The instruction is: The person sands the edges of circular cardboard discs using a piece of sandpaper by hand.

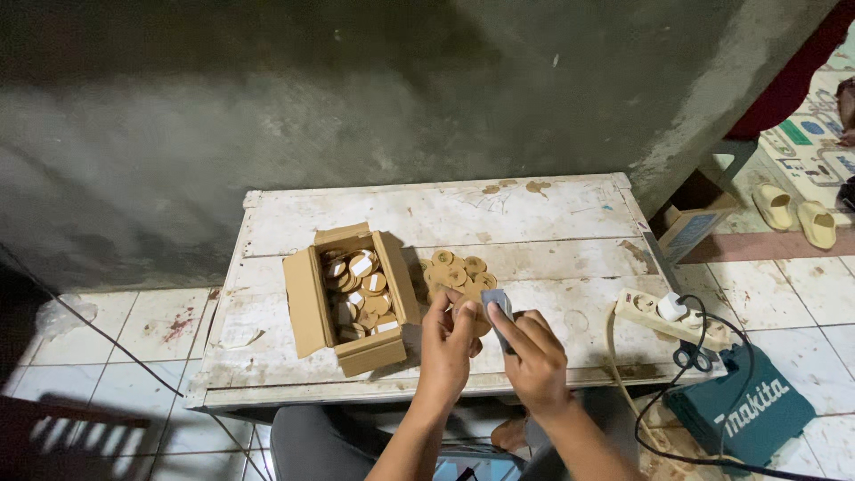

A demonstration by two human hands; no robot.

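Observation:
My left hand (448,339) is raised over the front of a low white table (534,209), its fingers pinched on a small round wooden disc that is mostly hidden by them. My right hand (529,350) grips a small grey block (496,305) and presses it against that disc. Just behind my hands lies a pile of round tan wooden discs (456,271). To the left of the pile stands an open cardboard box (350,298) holding several more discs, some with white patches.
A white power strip (655,313) with a plug sits at the table's right edge, a black cable trailing down to a teal tool case (741,408) on the tiled floor. A small box (688,230) and a pair of sandals (794,212) lie at the right. A concrete wall stands behind.

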